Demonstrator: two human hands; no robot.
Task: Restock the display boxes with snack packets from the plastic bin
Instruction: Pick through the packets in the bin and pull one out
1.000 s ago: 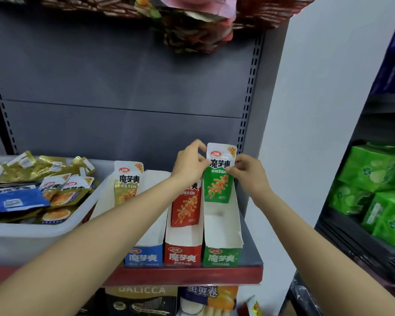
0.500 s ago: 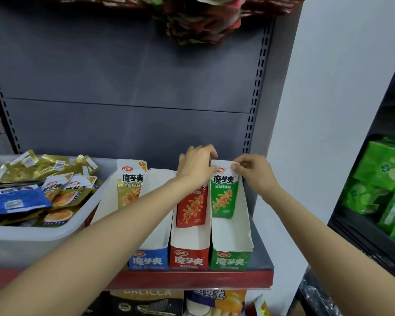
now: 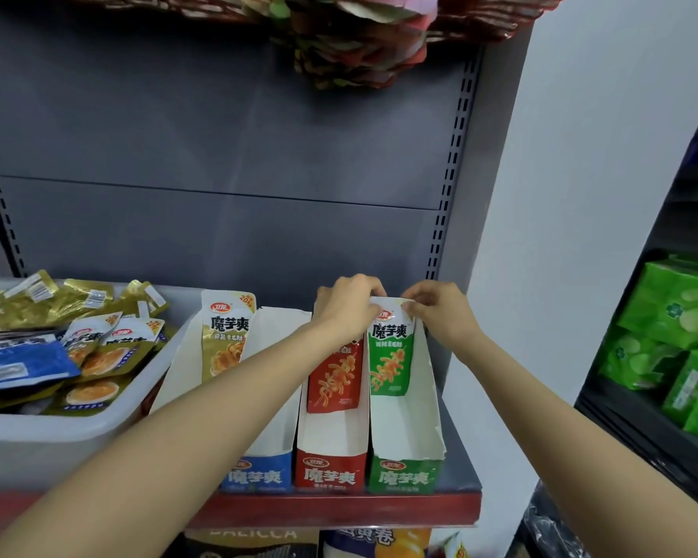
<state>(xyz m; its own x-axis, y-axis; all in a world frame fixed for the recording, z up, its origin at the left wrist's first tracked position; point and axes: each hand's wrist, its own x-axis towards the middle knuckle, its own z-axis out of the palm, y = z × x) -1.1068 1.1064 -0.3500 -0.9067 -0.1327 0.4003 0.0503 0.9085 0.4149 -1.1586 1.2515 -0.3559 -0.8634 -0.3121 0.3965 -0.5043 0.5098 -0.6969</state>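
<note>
Both hands are pinching the green packet (image 3: 391,352) by its top edge, left hand (image 3: 345,306) and right hand (image 3: 436,312); it is hanging upright, directly below them, inside the green box (image 3: 406,475).

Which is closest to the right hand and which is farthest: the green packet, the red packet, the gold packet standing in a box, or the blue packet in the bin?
From the right hand:
1. Green packet, pinched at its top by that hand.
2. Red packet, next box to the left.
3. Gold packet, farther left, standing in the blue-fronted box.
4. Blue packet, far left in the plastic bin.
</note>
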